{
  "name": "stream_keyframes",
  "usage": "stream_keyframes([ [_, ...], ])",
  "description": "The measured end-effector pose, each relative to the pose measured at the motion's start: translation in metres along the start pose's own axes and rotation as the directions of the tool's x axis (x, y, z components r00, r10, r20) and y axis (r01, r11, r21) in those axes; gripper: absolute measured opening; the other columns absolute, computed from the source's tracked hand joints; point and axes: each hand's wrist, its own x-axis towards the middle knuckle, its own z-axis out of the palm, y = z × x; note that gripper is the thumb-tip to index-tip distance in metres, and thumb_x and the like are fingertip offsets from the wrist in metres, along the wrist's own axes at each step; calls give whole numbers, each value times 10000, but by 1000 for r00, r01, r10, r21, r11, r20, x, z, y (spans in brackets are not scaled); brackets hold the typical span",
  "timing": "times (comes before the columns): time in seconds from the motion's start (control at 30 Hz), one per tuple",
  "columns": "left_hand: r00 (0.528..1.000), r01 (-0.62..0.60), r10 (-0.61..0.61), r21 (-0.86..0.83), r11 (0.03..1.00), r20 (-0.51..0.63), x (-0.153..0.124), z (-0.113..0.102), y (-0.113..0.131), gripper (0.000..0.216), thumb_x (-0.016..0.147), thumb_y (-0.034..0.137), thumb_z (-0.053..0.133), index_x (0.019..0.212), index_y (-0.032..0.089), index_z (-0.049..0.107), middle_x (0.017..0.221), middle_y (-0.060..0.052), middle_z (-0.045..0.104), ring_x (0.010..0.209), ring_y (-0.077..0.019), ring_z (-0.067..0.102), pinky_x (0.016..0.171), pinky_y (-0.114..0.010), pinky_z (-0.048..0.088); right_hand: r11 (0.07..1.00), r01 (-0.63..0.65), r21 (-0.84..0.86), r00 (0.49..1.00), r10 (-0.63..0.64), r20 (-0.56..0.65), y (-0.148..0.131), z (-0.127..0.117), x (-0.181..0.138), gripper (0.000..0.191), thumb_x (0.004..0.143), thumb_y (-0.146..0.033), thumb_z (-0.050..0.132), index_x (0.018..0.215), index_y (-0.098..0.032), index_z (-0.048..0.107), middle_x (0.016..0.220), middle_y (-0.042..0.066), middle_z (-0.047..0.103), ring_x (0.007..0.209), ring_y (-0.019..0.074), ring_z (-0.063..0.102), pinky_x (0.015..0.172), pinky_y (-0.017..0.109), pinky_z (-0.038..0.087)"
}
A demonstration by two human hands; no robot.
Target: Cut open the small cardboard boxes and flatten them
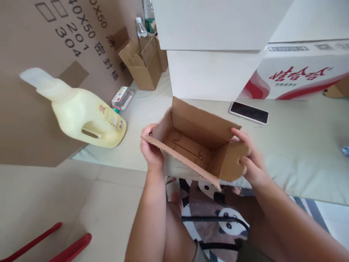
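Holds small cardboard box (196,145) open, left hand (151,150) and right hand (252,164) clamped on opposite ends; inside, only folded bottom flaps. Beyond-left of grip, open carton (141,67), plastic bottles (141,28) behind its top.

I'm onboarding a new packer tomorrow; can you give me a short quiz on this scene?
1. True or false: the small brown corrugated cardboard box, held by the left hand and right hand, is open and empty.
2. What lies flat on the pale cloth-covered table beyond the right hand? A) black flat smartphone B) scissors C) tape roll
3. Fill in: the pale yellow plastic jug sits to the box's ____.
Key: 1 true; 2 A; 3 left.
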Motion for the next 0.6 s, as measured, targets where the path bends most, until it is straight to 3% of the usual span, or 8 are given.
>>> stream_keyframes([
  [0.1, 987, -88, 68, 138, 986, 147, -5, 3, -4, 532, 899, 616, 416, 725, 194, 688, 886, -76, 636, 933, -221, 603, 910, -368, 462, 990, -133, 34, 990, 135, -35, 1, 9, -4, 582, 916, -439, 534, 1470, -373, 370, 1428, 62, 519, 1301, 289, 498, 1107, 513, 387],
  [0.2, 990, -39, 14, 173, 984, 141, -8, 5, -8, 319, 862, 510, 591, 822, 203, 666, 876, -40, 601, 855, -174, 579, 830, -311, 460, 952, -209, 222, 975, 219, -21, 2, 16, -5, 794, 905, -436, 545, 1539, -409, 68, 1425, 75, 524, 1214, 262, 581, 1018, 486, 483],
  [0.23, 993, -30, 9, 171, 985, 120, -7, 5, -9, 277, 834, 480, 646, 922, 218, 662, 895, -27, 596, 843, -161, 572, 821, -297, 458, 940, -212, 265, 975, 223, -10, 3, 17, -5, 779, 900, -446, 541, 1533, -409, 90, 1392, 72, 550, 1186, 259, 599, 991, 478, 502],
  [0.3, 994, -41, 21, 188, 981, 110, -6, 6, -10, 369, 798, 439, 701, 1111, 255, 635, 973, -23, 603, 862, -150, 571, 838, -290, 462, 943, -186, 277, 982, 188, 20, 5, 15, -5, 551, 886, -474, 531, 1413, -374, 409, 1334, 64, 582, 1212, 272, 577, 1014, 486, 484],
  [0.37, 982, -78, 33, 240, 968, 184, -4, 5, -7, 348, 823, 405, 677, 1140, 261, 668, 1089, -48, 613, 980, -168, 585, 910, -310, 461, 959, -133, 249, 991, 130, 31, 7, 12, -5, 334, 885, -509, 494, 1078, -296, 665, 1302, 67, 589, 1268, 299, 529, 1071, 506, 429],
  [0.43, 962, -90, 11, 279, 956, 273, -3, 3, -4, 219, 863, 349, 629, 1023, 257, 746, 1156, -59, 625, 1103, -189, 580, 990, -327, 440, 968, -117, 224, 993, 114, 26, 8, 11, -4, 369, 895, -535, 456, 900, -258, 700, 1284, 78, 594, 1283, 316, 512, 1097, 516, 395],
  [0.5, 952, -60, -29, 278, 959, 306, -1, 0, -2, 182, 866, 299, 613, 922, 264, 783, 1152, -52, 653, 1153, -199, 580, 1036, -339, 421, 962, -125, 243, 990, 135, -25, 8, 13, -3, 393, 894, -559, 448, 992, -264, 688, 1295, 84, 599, 1287, 314, 513, 1097, 513, 394],
  [0.6, 963, 47, -103, 222, 974, 249, 5, -4, -3, 178, 821, 269, 629, 896, 262, 791, 1090, -42, 701, 1115, -211, 614, 1037, -358, 426, 920, -186, 344, 968, 232, -97, 12, 20, -2, 453, 897, -552, 468, 1245, -283, 572, 1371, 86, 580, 1281, 293, 538, 1059, 493, 442],
])
